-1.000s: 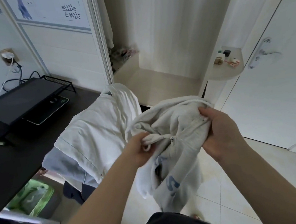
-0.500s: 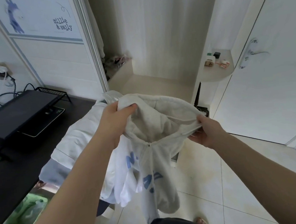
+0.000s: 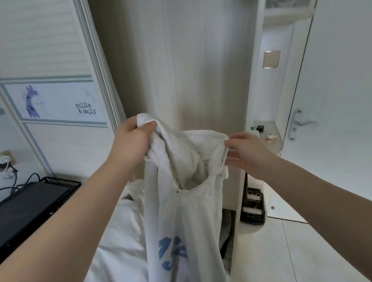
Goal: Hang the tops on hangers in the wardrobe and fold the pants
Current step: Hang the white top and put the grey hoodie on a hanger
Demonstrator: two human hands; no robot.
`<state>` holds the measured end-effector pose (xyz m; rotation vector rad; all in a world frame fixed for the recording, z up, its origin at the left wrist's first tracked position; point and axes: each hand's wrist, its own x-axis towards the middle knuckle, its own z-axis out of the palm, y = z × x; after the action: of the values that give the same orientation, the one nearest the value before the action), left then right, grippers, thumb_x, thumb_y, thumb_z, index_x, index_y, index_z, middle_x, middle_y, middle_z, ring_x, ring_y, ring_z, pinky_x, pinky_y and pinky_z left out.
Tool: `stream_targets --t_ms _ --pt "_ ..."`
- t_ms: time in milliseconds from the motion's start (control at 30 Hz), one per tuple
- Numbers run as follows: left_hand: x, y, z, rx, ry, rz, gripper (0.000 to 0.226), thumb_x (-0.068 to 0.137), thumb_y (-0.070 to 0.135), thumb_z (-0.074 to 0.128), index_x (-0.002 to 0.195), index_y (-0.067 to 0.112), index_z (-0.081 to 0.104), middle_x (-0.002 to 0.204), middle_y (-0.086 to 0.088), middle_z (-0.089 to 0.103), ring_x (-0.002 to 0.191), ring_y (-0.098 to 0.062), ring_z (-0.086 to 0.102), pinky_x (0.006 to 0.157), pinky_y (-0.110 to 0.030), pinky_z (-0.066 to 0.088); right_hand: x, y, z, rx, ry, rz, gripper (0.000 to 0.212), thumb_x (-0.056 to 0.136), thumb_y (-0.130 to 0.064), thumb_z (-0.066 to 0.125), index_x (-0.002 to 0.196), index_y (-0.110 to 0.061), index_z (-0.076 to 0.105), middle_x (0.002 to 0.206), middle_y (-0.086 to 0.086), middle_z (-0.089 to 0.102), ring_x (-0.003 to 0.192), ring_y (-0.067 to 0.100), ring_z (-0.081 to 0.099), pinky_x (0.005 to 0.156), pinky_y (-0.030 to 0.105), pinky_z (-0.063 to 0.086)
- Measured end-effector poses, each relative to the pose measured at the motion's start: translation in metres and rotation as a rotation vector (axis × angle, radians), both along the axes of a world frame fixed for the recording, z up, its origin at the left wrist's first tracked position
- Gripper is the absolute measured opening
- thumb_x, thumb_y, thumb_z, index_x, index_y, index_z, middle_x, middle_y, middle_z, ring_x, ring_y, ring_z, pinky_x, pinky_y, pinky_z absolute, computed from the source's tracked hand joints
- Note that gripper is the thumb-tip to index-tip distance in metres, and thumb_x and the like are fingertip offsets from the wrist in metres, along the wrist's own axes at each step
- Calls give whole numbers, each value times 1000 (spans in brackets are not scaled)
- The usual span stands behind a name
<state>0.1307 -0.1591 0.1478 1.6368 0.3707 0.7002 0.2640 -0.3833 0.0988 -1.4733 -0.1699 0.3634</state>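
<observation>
A black rack (image 3: pixel 28 208) sits near a wall socket (image 3: pixel 1 158); a door handle (image 3: pixel 298 125) is at right.

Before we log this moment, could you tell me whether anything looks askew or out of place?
Nothing looks spilled or damaged. The white hoodie hangs lopsided: the left hand bunches its hood edge higher than the right hand pinches it. More white clothing lies crumpled below it.

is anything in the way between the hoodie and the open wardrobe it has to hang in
Nothing visible is. The left hand and right hand hold the white hoodie by its hood opening, directly in front of the open wardrobe, where only the bare back wall shows ahead. No hanger is visible.
</observation>
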Motion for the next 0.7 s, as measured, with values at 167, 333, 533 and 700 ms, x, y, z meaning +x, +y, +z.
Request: stream_targets --t_ms 167,333,533,700 --pt "63 16 75 96 -36 -34 23 93 18 61 72 24 70 63 1 69 59 -14 68 45 -23 47 34 14 83 -1 -239 -39 38 92 -9 66 128 -9 52 118 19 63 106 35 69 81 49 62" --pt "129 31 134 180 -94 -15 21 94 13 56 96 -3 69 76 -14 68 58 -19 67 47 -26 50 89 37 161 -207 -665 -109 37 94 -29 64 130 -24 55 125 -3 60 99 4 59 70 24 48" --pt "202 51 199 255 -184 10 19 94 9 52 93 -1 68 77 -23 68 53 -22 64 45 -28 51 182 81 247 -563 -1137 -228 52 95 -39 59 143 -25 43 146 2 47 134 24 44 108 42 37" --pt "259 59 250 343 -252 22 19 97 7 50 91 -1 67 72 -17 67 41 -12 61 38 -24 48 264 117 326 -761 -1249 -476 52 93 -36 57 142 -25 42 147 4 45 137 30 36 110 46 28"
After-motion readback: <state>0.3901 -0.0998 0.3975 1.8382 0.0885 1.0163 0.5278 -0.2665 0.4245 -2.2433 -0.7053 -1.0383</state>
